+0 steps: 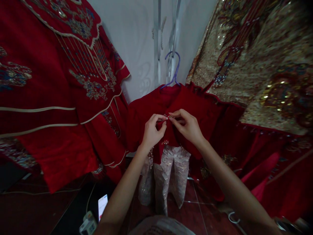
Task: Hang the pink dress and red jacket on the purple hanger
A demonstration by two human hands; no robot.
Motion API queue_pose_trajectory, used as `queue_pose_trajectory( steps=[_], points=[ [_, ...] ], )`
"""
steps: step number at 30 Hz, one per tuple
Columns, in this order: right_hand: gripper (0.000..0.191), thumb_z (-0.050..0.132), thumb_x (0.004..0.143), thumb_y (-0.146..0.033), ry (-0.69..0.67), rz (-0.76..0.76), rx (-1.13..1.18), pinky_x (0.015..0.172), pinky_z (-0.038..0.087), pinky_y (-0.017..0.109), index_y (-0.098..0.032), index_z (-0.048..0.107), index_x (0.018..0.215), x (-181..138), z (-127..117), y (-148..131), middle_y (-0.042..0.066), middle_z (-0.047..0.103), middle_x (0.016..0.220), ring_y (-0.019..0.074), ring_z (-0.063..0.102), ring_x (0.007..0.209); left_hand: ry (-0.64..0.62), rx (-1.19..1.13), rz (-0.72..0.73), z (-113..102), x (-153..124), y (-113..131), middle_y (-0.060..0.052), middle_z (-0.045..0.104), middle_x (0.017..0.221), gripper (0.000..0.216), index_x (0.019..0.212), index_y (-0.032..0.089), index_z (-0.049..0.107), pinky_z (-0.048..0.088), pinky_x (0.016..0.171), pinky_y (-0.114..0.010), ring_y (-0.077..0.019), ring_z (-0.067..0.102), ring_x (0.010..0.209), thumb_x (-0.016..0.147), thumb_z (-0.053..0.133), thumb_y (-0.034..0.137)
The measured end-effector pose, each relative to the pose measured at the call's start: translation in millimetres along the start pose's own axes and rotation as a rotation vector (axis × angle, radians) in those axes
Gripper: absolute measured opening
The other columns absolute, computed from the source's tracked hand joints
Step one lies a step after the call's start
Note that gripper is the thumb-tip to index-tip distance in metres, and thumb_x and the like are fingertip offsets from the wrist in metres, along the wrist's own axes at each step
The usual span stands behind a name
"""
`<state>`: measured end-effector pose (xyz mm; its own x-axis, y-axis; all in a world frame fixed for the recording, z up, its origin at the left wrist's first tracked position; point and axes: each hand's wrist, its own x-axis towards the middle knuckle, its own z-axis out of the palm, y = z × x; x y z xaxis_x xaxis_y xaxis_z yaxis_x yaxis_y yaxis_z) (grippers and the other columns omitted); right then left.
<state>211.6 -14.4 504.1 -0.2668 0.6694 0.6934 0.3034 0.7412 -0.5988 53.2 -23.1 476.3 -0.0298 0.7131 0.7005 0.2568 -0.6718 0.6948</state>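
A short red jacket [146,106] hangs in front of me on a purple hanger [176,70]. At its front opening, my left hand [154,129] pinches one side of a beaded clasp [168,117] between thumb and fingers. From the other side my right hand [187,125] is closed on the clasp's other part, so the fingertips of both hands nearly meet. Whether the two parts are joined cannot be made out. Lower on the jacket's edge sits a second beaded clasp [165,142]. A beaded tassel [150,156] hangs by my left wrist.
A red embroidered garment [97,107] hangs at left, a gold sequinned one [256,65] at right. Behind the hanger stands a metal rack [157,42]. Below are pale wrapped bundles [163,169], a lit phone [102,205] and a power strip [88,224] with a cable.
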Motion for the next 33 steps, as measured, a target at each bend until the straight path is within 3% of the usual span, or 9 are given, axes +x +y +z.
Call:
queue_pose_trajectory(
  steps=[4, 12, 27, 30, 33],
  points=[
    [0.018, 0.060, 0.085, -0.032, 0.006, 0.040, 0.083, 0.075, 0.059, 0.032, -0.021, 0.066, 0.098, -0.4, -4.1, -1.5, 0.005, 0.070, 0.103, 0.0184, 0.067, 0.092, -0.096, 0.067, 0.076, -6.7, 6.4, 8.5, -0.004, 0.062, 0.089, 0.009, 0.088, 0.016, 0.060, 0.057, 0.074, -0.025, -0.0118, 0.065, 0.079, 0.080, 0.060, 0.019],
    [0.024, 0.068, 0.079, -0.032, 0.002, 0.117, 0.228, 0.083, 0.059, 0.036, -0.021, 0.070, 0.100, -0.4, -7.4, 0.7, 0.004, 0.072, 0.101, 0.0189, 0.069, 0.091, -0.132, 0.206, 0.131, -6.7, 12.2, 10.9, -0.002, 0.062, 0.086, 0.006, 0.086, 0.017, 0.059, 0.057, 0.072, -0.026, -0.0110, 0.064, 0.074, 0.080, 0.058, 0.018],
    [0.030, 0.069, 0.076, -0.026, -0.008, 0.133, 0.207, 0.078, 0.059, 0.032, -0.020, 0.069, 0.105, -2.1, -9.1, 4.6, 0.005, 0.069, 0.099, 0.0164, 0.067, 0.086, -0.302, 0.539, 0.344, -12.2, 20.6, 20.1, -0.002, 0.056, 0.082, 0.008, 0.082, 0.018, 0.056, 0.047, 0.068, -0.025, -0.0135, 0.056, 0.075, 0.086, 0.050, 0.020],
    [0.030, 0.063, 0.079, -0.023, 0.005, 0.120, 0.183, 0.081, 0.056, 0.031, -0.021, 0.065, 0.109, -4.8, -6.7, 4.2, 0.005, 0.066, 0.100, 0.0154, 0.064, 0.089, -0.298, 0.426, 0.288, -6.6, 18.3, 18.6, -0.003, 0.057, 0.087, 0.009, 0.085, 0.019, 0.056, 0.048, 0.071, -0.025, -0.0141, 0.057, 0.079, 0.087, 0.048, 0.021],
    [0.046, 0.060, 0.081, -0.024, 0.031, 0.110, 0.173, 0.083, 0.055, 0.033, -0.023, 0.052, 0.125, -16.2, 4.3, 3.6, 0.007, 0.059, 0.114, 0.0165, 0.060, 0.095, -0.220, 0.174, 0.107, 1.9, 9.4, 11.8, -0.005, 0.059, 0.095, 0.015, 0.093, 0.019, 0.057, 0.050, 0.077, -0.026, -0.0147, 0.059, 0.088, 0.091, 0.044, 0.026]
  ],
)
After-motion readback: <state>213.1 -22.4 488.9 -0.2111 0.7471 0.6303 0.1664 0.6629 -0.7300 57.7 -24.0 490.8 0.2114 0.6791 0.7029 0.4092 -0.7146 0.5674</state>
